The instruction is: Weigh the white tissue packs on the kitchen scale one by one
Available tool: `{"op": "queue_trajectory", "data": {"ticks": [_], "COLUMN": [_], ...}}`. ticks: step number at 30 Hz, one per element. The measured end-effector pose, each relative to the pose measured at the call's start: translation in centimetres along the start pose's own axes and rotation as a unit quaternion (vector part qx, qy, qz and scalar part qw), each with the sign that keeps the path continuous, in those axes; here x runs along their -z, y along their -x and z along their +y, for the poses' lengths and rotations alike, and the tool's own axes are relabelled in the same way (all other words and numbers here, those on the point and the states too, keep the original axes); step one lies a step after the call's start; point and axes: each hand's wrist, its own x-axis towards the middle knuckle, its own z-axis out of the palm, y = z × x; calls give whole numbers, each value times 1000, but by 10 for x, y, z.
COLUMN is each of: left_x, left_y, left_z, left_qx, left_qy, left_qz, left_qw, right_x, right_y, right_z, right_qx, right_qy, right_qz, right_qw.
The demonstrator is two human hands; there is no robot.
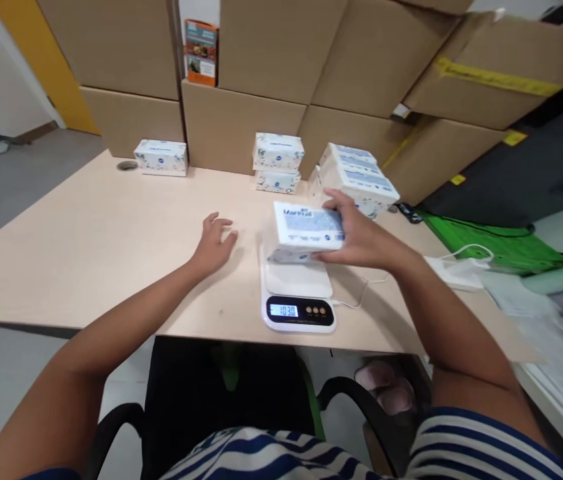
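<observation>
My right hand [354,230] grips the right end of a white tissue pack [304,230] with blue print, thumb and fingers on opposite sides. The pack is tilted over the back of a white digital scale [298,280], whose lit display reads 103.0. Whether its lower edge touches the scale's plate I cannot tell. To the left of the scale, my left hand [214,247] hovers over the table with fingers apart and nothing in it.
Two stacked tissue packs [277,163] stand at the back, a single pack [161,158] at back left, and a group of packs [358,177] at back right. Cardboard boxes [241,127] line the table's rear. A white cable [361,297] runs right from the scale.
</observation>
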Motion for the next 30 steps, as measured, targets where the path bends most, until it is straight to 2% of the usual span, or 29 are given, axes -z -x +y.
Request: {"op": "queue_trajectory", "data": {"ticks": [3,5,8,10,13,17,20,23,27,30], "left_x": [3,3,1,0,0,2,5,6,5,4], "left_y": [-6,-10,-18,-22,-28,-34,-35,-33,-29,-26], "left_z": [0,-2,-8,-13,-17,-20,-21,-21,-19,-17], "left_qx": [2,-1,-14,-23,-26,-11,-4,-3,-21,-33], "left_qy": [8,13,19,20,15,6,3,1,-6,-9], "left_qz": [17,32,52,59,56,41,28,22,25,35], "left_qw": [1000,999,998,998,998,999,1000,1000,999,999], "right_x": [-12,-17,-24,-29,-38,-48,-51,-51,-54,-61], "right_y": [17,21,27,31,35,35,32,29,25,22], "right_z": [0,-1,4,13,33,60,68,67,69,80], "right_qx": [-18,-10,-17,-59,-123,-134,-124,-101,-89,-91], "right_qy": [-1,-19,-35,6,61,9,-64,-125,-143,-140], "right_qz": [-42,-38,43,105,146,213,274,293,286,329], "right_qw": [999,999,998,993,980,968,952,943,943,929]}}
